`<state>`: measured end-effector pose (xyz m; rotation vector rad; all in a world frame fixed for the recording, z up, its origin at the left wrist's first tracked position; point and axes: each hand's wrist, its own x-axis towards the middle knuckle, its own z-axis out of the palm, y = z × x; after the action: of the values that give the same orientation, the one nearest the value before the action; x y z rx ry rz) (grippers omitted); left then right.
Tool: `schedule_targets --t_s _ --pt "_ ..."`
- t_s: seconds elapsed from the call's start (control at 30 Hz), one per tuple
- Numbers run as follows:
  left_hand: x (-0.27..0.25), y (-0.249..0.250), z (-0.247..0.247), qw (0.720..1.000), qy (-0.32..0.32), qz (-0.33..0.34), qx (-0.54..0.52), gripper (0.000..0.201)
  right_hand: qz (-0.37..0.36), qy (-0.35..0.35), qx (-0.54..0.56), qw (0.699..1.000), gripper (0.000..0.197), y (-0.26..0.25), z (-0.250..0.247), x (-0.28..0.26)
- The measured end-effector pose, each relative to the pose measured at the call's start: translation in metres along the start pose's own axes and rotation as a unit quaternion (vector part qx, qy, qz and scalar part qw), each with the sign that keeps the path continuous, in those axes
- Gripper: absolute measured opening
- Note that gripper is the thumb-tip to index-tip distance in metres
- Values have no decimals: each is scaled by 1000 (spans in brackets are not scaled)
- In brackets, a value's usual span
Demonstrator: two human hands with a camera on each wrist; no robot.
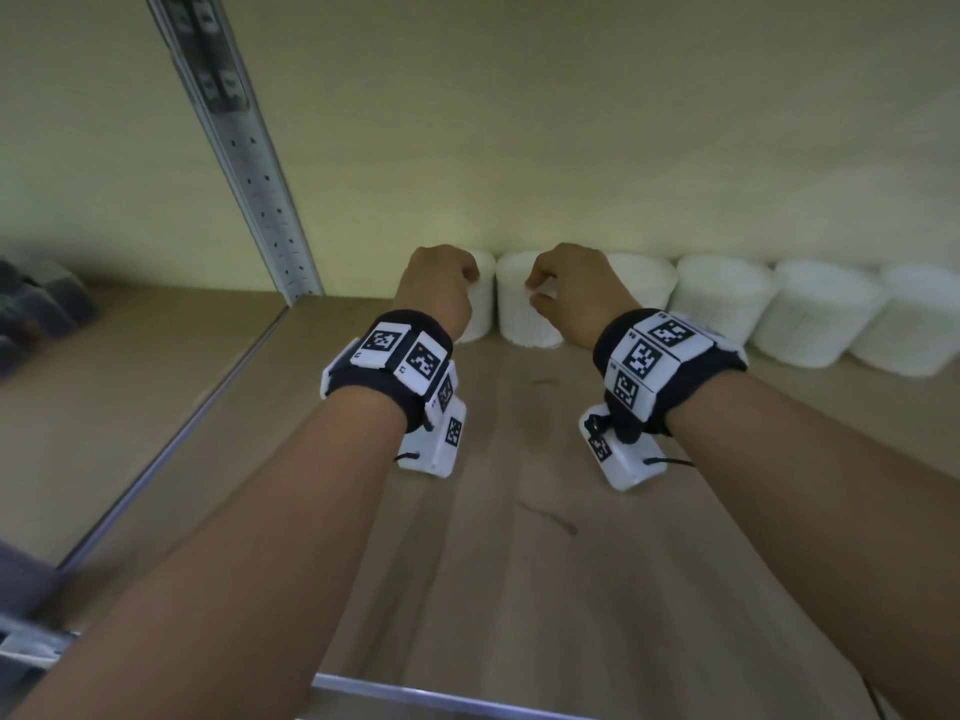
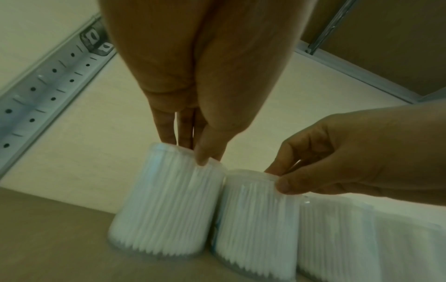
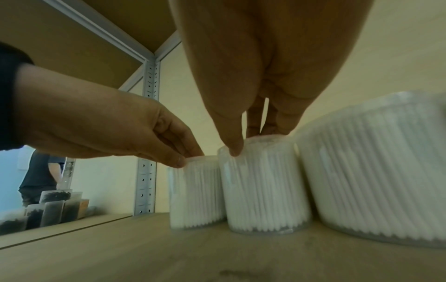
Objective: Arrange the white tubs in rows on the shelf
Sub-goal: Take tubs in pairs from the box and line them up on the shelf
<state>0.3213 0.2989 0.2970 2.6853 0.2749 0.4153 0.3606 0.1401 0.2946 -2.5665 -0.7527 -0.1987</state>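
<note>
Six white tubs stand in a row along the back of the shelf. The end tub is pinched at its rim by the left hand; the second tub, touching it, is pinched by the right hand. Left of both hands rises a perforated metal upright.

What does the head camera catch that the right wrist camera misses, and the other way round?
Only the head view shows the marker wristbands and the whole row of six tubs, out to the far right tub. Only the right wrist view shows dark-filled containers on the neighbouring shelf and a person standing beyond. Both show the left hand and right hand each pinching a tub's top rim on the wooden shelf.
</note>
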Motion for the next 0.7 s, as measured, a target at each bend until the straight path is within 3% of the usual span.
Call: schedule_targets --t_s 0.13,0.23,0.43,0.7 --pt "-7 0 -9 995 -76 21 57 46 -1 -37 -1 999 38 -1 -5 -12" --pt "-23 4 -18 991 -86 27 97 56 16 -44 12 999 50 -6 -17 -33" --pt "-85 38 -39 995 -90 52 15 46 34 -48 10 998 45 -16 -46 -93" --pt "-199 65 -63 991 -118 58 -25 52 54 -50 -3 997 43 -44 -72 -202"
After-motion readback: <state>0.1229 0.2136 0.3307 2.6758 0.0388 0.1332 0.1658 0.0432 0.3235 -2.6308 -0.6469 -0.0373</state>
